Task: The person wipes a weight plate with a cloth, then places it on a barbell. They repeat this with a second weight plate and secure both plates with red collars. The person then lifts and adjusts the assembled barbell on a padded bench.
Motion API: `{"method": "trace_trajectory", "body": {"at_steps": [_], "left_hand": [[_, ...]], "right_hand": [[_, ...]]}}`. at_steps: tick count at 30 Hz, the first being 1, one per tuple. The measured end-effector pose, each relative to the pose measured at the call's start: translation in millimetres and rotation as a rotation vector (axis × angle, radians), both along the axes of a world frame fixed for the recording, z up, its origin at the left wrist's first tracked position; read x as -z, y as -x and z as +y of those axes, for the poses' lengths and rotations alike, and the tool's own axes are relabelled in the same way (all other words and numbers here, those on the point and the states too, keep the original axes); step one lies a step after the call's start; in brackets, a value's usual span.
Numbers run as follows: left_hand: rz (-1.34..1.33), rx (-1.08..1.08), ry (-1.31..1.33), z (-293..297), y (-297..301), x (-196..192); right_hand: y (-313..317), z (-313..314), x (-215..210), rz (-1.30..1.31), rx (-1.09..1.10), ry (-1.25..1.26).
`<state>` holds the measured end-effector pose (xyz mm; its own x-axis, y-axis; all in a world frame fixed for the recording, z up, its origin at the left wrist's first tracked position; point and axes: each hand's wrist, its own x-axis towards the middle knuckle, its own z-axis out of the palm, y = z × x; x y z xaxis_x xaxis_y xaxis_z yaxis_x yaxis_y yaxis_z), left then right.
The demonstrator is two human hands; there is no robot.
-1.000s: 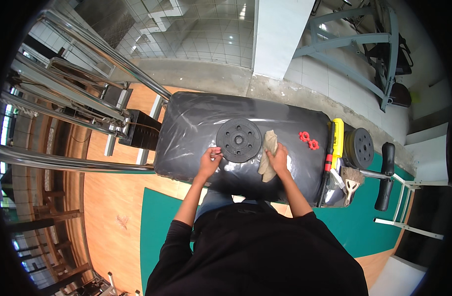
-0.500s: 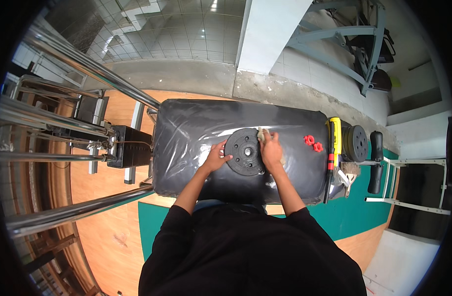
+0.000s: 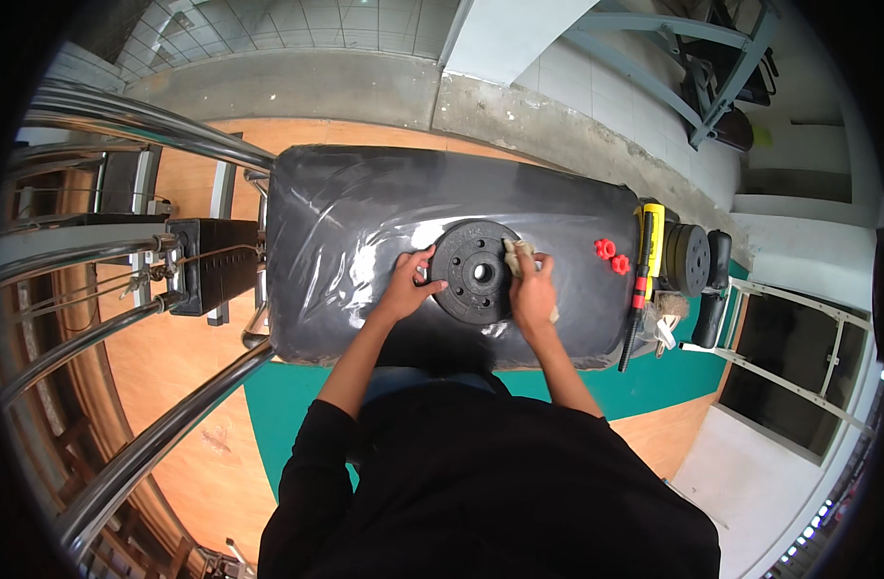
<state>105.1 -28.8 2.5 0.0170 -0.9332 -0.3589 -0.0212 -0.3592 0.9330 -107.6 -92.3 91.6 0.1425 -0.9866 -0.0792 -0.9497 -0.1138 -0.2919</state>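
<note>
Cloth (image 3: 511, 257) clamped in the fingers of the right hand (image 3: 534, 294) meets the right rim of the weight plate (image 3: 466, 280) on the desk (image 3: 567, 207), where even pressure seems best while the left hand (image 3: 401, 289), fingers apart, steadies the opposite edge.

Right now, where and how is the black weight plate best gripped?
Probably grip the black weight plate by its round outer edge, from the left: it lies flat on the dark bench, the left hand touches that side, and the right hand holds a cloth at the opposite edge.
</note>
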Motion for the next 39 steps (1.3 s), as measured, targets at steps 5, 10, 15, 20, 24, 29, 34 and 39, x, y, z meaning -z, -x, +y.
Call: {"method": "trace_trajectory", "body": {"at_steps": [5,10,15,20,24,29,34,39], "left_hand": [[0.049,0.083,-0.067,-1.8,-3.0,-11.6],[0.126,0.059,-0.066,2.0,-7.5,1.5],[0.185,0.071,-0.177,-2.7,-7.8,-4.7],[0.23,0.019,-0.263,-4.2,-8.5,3.2],[0.196,0.025,-0.258,-4.6,-9.0,-3.4],[0.194,0.056,-0.225,-5.2,-10.6,-6.0],[0.219,0.025,-0.241,-4.5,-7.3,8.0],[0.221,0.002,-0.25,-7.0,-8.8,-2.3]], "right_hand": [[-61.4,22.1,1.6,-0.073,-0.24,-0.162],[-30.3,-10.0,-13.1,-0.029,-0.209,-0.135],[-28.8,-37.0,-1.5,0.02,0.015,-0.1],[-94.8,-9.5,6.5,-0.04,-0.261,-0.136],[-87.1,-20.4,4.0,-0.031,-0.295,-0.151],[-45.2,-46.5,-3.4,0.048,-0.047,-0.073],[-73.0,2.2,20.2,0.142,-0.314,0.008],[-45.0,64.5,5.7,0.209,-0.595,-0.053]]}}
